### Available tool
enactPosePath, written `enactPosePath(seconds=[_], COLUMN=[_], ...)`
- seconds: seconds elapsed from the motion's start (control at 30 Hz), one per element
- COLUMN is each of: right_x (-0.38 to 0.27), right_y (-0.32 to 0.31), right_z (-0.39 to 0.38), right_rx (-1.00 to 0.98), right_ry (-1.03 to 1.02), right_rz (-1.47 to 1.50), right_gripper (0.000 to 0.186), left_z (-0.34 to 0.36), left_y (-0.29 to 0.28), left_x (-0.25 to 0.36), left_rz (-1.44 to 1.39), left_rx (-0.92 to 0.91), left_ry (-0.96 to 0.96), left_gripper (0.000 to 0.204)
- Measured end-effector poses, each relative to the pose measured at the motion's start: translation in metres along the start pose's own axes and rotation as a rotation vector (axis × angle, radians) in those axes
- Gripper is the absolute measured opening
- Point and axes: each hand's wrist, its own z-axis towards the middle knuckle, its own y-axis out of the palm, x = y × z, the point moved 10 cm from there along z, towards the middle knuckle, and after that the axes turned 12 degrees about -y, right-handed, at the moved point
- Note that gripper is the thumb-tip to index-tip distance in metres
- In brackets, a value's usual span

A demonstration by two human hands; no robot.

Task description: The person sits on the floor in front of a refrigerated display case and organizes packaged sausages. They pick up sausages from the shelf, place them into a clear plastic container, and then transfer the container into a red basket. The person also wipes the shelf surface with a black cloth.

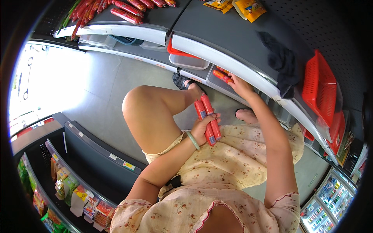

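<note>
The long dark-grey shelf with a pale front lip (217,29) is the landmark. In front of it, over the person's lap, the left hand (203,127) is closed around two red, film-wrapped, cylindrical sausages (206,101) held side by side, its fingers wrapped about their middles. Beneath the shelf's lip, the right hand (241,86) reaches to more red-and-orange, film-wrapped sausages (222,76) in a clear plastic bin (217,86). Its fingertips appear to touch them, but the lip and the hand's own angle hide part of the contact, so I cannot tell whether it has gripped one.

Each sausage looks light, firm enough to stay straight yet soft enough to dent under a hard squeeze. The glossy film is probably slick, so two in one palm could slide along each other; a gentle grip around the middle should suit better than pinching the gathered ends.

On top of the shelf, toward its left end, lie further red sausages (126,16); toward its right lies a crumpled black cloth (283,62).
</note>
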Motion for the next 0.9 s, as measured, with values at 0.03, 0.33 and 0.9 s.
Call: enactPosePath(seconds=[0.03,0.33,0.9], right_x=[-0.013,-0.029,-0.057], right_y=[-0.004,-0.013,-0.029], right_z=[0.003,0.000,-0.052], right_rx=[-0.033,0.083,0.223], right_ry=[-0.040,-0.187,0.339], right_rz=[-0.147,-0.501,0.882], right_gripper=[0.031,0.035,0.021], left_z=[0.000,-0.003,-0.007], left_y=[-0.001,0.012,0.023], left_x=[0.000,0.000,0.005], left_rz=[-0.006,0.016,-0.004], left_rx=[-0.002,-0.075,-0.172], left_ry=[0.001,-0.003,0.045], left_gripper=[0.040,0.037,0.033])
